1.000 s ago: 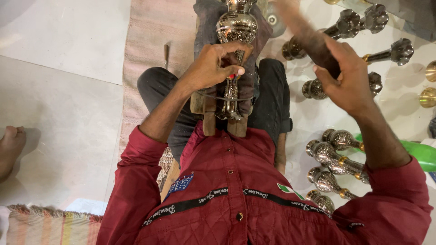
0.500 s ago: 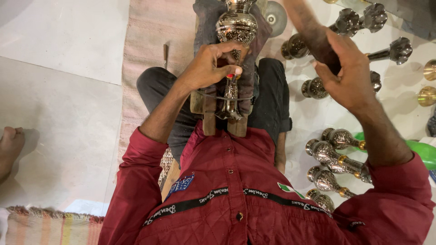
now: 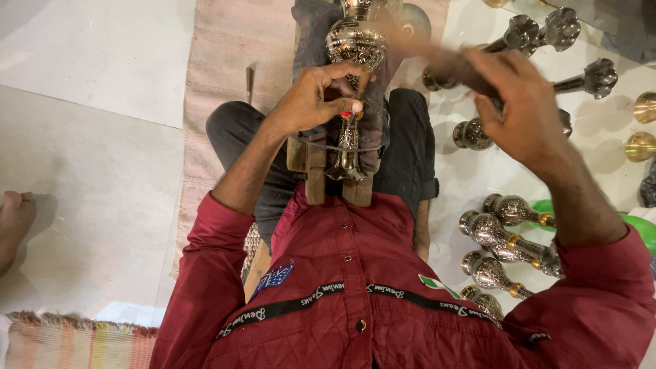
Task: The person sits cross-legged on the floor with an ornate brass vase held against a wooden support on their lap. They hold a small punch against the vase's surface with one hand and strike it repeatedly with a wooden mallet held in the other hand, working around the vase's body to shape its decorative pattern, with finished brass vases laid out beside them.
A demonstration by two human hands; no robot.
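Observation:
An engraved silver-coloured metal vase (image 3: 355, 41) lies lengthwise on a cloth-covered wooden block (image 3: 314, 178) across my lap. My left hand (image 3: 318, 99) pinches a small punch tool (image 3: 348, 113) with a red mark against the vase's narrow neck. Raised to the right of the vase, my right hand (image 3: 523, 109) is closed around a dark wooden mallet (image 3: 447, 68). The mallet is motion-blurred, and its head points toward the vase.
Several similar engraved vases (image 3: 506, 232) lie on the white floor at the right, and more (image 3: 533, 31) are at the top right. Brass-coloured pieces (image 3: 642, 147) and a green object (image 3: 639, 229) sit by the right edge. Another person's bare foot (image 3: 14, 219) is at the left. I sit on a beige mat (image 3: 225, 55).
The mallet in my right hand has swung from a raised, upright angle down and leftward toward the punch. My left hand stays on the vase's neck.

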